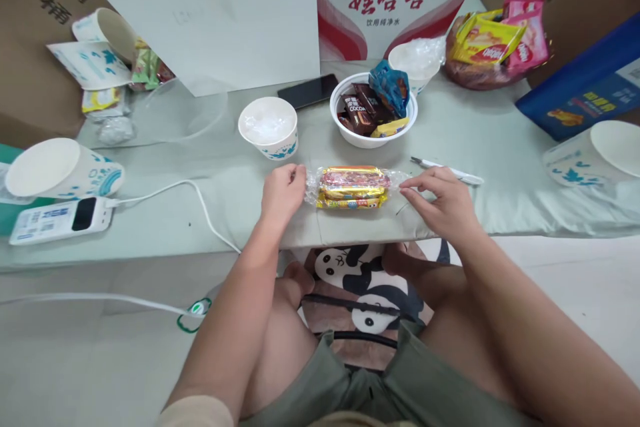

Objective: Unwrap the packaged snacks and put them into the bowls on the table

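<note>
The left hand (283, 191) and right hand (440, 201) each pinch with curled fingers a crinkled clear end of the glossy gold-and-red oblong plastic snack packet (353, 187) lying on the pale green cloth-covered table (200, 227).

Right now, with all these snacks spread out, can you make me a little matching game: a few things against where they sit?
Things:
1. snack packet
2. white bowl
3. phone
4. power bank

Places:
A. far left, with a white cable plugged in
B. between left hand and right hand
C. flat, behind the paper cup
D. just beyond the packet, full of wrapped sweets

Pairs: 1-B, 2-D, 3-C, 4-A
</note>
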Demonstrator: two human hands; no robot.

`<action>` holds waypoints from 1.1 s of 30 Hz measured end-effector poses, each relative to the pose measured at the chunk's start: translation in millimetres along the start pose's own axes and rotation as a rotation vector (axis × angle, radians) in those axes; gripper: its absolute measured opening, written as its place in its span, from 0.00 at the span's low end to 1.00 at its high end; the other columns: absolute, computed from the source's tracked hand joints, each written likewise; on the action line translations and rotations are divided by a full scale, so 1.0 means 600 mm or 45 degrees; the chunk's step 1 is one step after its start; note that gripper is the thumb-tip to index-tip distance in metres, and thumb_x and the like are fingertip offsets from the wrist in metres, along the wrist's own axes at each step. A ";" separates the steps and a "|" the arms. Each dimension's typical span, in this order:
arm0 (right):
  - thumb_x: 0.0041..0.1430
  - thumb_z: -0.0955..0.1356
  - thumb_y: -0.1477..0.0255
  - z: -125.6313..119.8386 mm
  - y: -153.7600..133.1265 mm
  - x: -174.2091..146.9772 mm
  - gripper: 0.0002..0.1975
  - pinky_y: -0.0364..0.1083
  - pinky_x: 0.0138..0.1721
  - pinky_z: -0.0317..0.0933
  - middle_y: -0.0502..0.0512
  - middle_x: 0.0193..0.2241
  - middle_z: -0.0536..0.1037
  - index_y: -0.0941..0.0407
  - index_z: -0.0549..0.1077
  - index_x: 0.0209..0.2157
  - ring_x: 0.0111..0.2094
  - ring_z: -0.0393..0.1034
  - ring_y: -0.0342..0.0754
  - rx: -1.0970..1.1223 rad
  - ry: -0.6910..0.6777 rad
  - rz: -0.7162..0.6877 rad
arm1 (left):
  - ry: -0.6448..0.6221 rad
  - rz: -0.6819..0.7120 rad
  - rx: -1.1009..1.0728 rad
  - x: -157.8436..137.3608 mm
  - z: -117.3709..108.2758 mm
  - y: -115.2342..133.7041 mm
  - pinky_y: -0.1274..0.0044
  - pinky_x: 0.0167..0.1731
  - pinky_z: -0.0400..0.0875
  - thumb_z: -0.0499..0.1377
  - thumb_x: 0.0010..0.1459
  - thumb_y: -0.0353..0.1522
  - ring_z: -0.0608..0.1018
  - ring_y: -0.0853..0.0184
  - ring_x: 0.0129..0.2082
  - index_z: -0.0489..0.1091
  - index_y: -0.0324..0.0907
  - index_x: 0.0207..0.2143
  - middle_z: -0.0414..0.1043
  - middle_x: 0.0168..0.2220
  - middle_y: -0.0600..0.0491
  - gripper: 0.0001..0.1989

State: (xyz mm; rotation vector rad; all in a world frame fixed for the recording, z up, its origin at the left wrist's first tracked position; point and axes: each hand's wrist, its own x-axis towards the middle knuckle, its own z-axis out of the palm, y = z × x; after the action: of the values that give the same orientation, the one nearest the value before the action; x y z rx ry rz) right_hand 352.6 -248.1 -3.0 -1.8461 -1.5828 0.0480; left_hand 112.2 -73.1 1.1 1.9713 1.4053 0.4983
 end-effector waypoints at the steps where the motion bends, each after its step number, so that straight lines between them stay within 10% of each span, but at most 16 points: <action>1: 0.65 0.68 0.65 -0.005 0.004 -0.002 0.09 0.52 0.39 0.65 0.54 0.29 0.77 0.50 0.81 0.35 0.33 0.71 0.52 -0.017 0.019 -0.002 | 0.028 -0.008 0.003 0.003 -0.003 -0.002 0.74 0.27 0.52 0.50 0.65 0.37 0.64 0.68 0.24 0.62 0.43 0.21 0.60 0.20 0.57 0.19; 13: 0.64 0.66 0.61 -0.050 0.037 -0.028 0.18 0.57 0.43 0.65 0.57 0.30 0.76 0.52 0.75 0.23 0.35 0.72 0.54 -0.144 -0.108 0.025 | 0.134 -0.010 0.177 -0.005 -0.013 0.000 0.73 0.30 0.54 0.53 0.64 0.36 0.63 0.67 0.25 0.63 0.44 0.23 0.61 0.21 0.56 0.15; 20: 0.61 0.68 0.62 -0.008 -0.003 -0.006 0.20 0.62 0.53 0.64 0.64 0.48 0.80 0.54 0.75 0.53 0.51 0.73 0.64 -0.059 -0.185 0.049 | -0.001 0.574 0.100 -0.016 0.015 0.002 0.67 0.55 0.67 0.63 0.57 0.40 0.75 0.56 0.50 0.76 0.42 0.40 0.75 0.47 0.45 0.13; 26: 0.61 0.66 0.64 0.009 -0.012 0.005 0.10 0.56 0.46 0.65 0.60 0.39 0.81 0.53 0.76 0.39 0.42 0.74 0.58 0.034 -0.201 0.070 | -0.029 0.625 -0.173 -0.022 0.015 0.016 0.72 0.45 0.71 0.54 0.66 0.37 0.78 0.63 0.39 0.74 0.42 0.33 0.79 0.37 0.49 0.13; 33: 0.61 0.68 0.67 0.019 -0.037 0.006 0.17 0.59 0.53 0.59 0.60 0.44 0.82 0.54 0.74 0.51 0.48 0.74 0.60 -0.068 -0.153 -0.112 | 0.022 0.835 -0.317 -0.051 0.001 0.025 0.72 0.40 0.73 0.50 0.69 0.38 0.80 0.65 0.36 0.72 0.44 0.35 0.81 0.35 0.49 0.14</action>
State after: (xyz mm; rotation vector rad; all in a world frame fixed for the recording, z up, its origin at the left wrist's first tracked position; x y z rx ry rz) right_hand 329.7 -239.4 1.3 -1.8423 -1.7622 0.0789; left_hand 112.3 -105.2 13.4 2.1872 0.6313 0.9293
